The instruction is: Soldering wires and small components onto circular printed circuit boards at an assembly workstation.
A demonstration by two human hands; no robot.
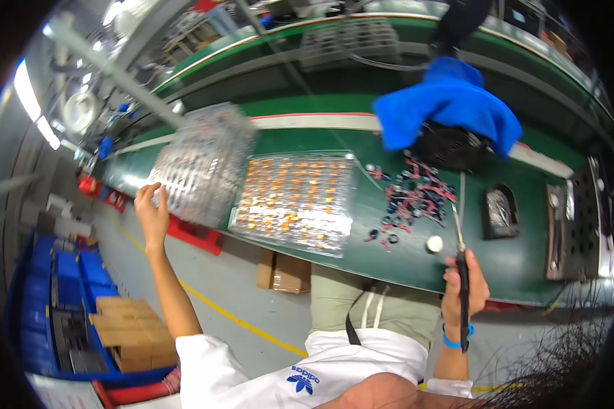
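My right hand (465,283) is closed round the black handle of a soldering iron (464,273), its metal tip pointing away from me toward a pile of small black parts with red pieces (419,194). Out to the left, my left hand (153,213) has its fingers apart at the near left edge of a stack of clear plastic trays (208,160). Whether those fingers touch the stack I cannot tell. Between the hands lies a clear tray (297,201) with rows of small orange parts. A small white round piece (434,243) sits near the iron.
A black fan (454,146) draped with a blue cloth (450,102) stands behind the pile. Right of the iron are a black holder with metallic filling (501,211) and a perforated metal box (580,225). The green bench (399,266) ends just before my body. Cardboard boxes (133,330) lie lower left.
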